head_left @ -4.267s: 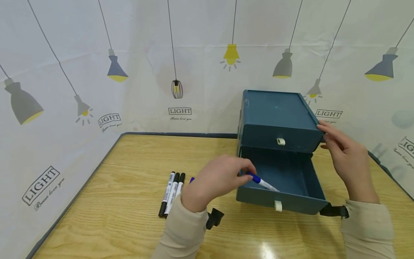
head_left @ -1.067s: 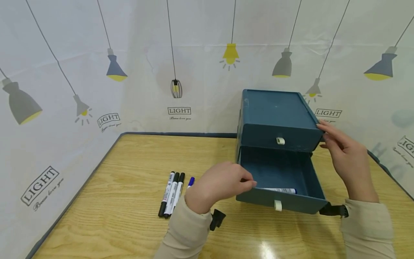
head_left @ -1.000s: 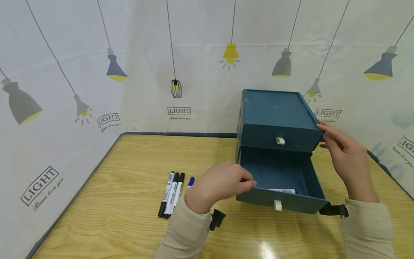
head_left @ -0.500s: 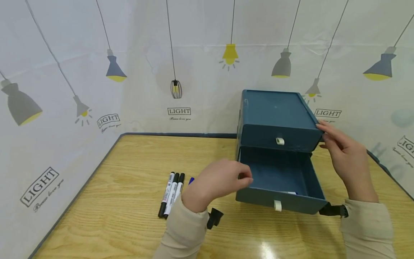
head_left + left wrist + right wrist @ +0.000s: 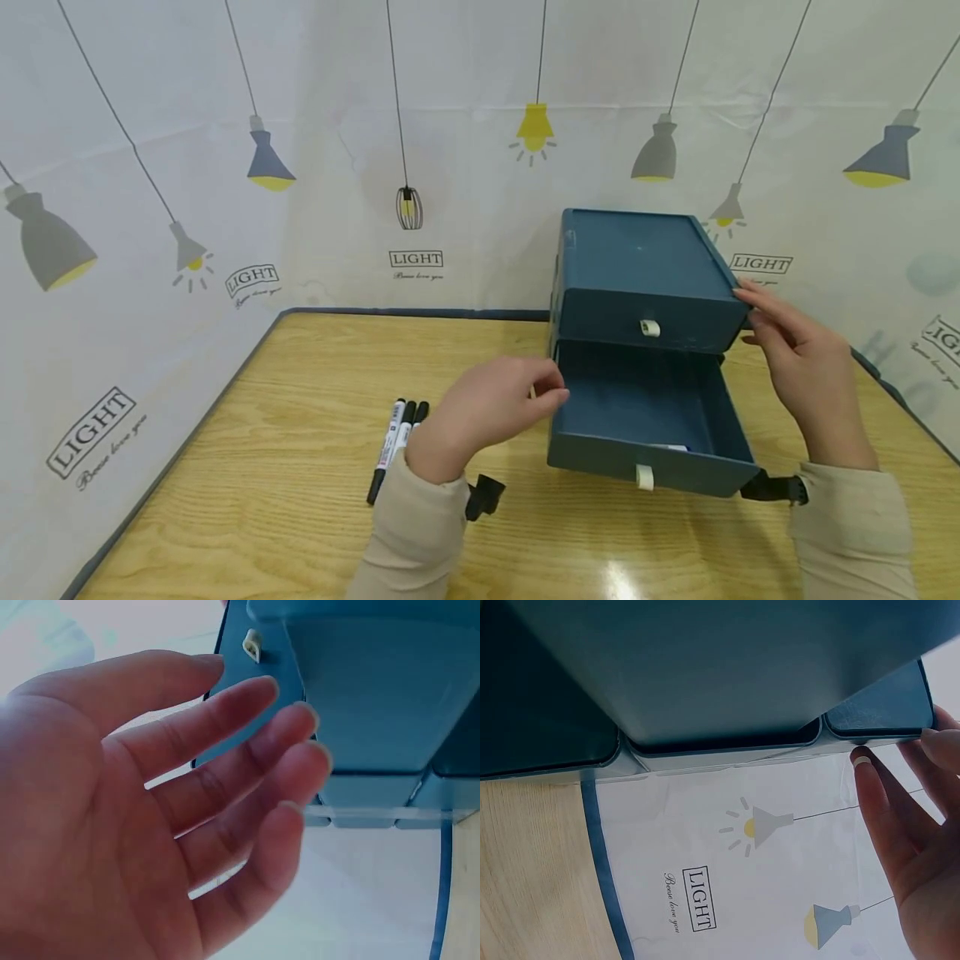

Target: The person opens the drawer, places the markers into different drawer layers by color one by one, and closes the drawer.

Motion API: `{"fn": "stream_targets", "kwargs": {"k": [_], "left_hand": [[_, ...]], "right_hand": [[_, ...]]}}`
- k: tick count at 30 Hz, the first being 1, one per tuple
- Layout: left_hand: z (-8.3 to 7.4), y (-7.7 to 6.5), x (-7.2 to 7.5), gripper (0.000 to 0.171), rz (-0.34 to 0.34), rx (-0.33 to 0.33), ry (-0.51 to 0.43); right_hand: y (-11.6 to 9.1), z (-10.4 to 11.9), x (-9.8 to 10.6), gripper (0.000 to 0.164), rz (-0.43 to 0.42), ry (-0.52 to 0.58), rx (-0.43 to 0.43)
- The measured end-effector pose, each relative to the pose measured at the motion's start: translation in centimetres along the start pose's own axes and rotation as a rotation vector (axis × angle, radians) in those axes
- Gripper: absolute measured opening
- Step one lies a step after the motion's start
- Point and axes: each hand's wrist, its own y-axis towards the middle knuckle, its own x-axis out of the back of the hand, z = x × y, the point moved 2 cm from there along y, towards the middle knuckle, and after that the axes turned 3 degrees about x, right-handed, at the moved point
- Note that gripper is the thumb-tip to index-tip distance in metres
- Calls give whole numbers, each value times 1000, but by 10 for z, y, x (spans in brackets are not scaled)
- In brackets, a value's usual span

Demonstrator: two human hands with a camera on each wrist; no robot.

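Note:
My left hand [image 5: 486,410] hovers just left of the pulled-out lower drawer [image 5: 641,400], its fingers loosely bent and holding nothing. Its bare palm and relaxed fingers show in the left wrist view. At the front right corner of the blue two-drawer cabinet [image 5: 637,258], my right hand [image 5: 806,367] rests its fingertips against the top edge and side. Inside the lower drawer, a sliver of a white marker with a blue end [image 5: 670,447] shows behind the front wall. Black-capped markers [image 5: 390,442] lie on the table, partly behind my left wrist.
The upper drawer [image 5: 607,321] is closed, with a pale pull tab. A similar tab [image 5: 644,477] hangs on the lower drawer's front. A white backdrop [image 5: 480,192] printed with lamps stands behind the wooden table [image 5: 300,533].
My left hand has let go of the blue-capped marker, which lies inside the drawer, and has drawn back leftward. A blue-capped marker on the table is now hidden. My right hand stays put.

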Motion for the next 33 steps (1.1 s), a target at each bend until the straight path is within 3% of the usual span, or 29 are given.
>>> {"fn": "stream_targets", "kwargs": {"k": [11, 20, 26, 33], "left_hand": [[36, -6, 12, 20, -18, 137, -33], [60, -8, 12, 19, -27, 263, -68], [77, -7, 6, 20, 15, 391, -74], [94, -4, -6, 22, 48, 443, -84]], "right_hand": [[0, 0, 0, 35, 8, 0, -6], [-1, 1, 0, 35, 6, -16, -23], [0, 0, 1, 35, 2, 6, -10], [-1, -1, 0, 35, 7, -5, -15]]}}
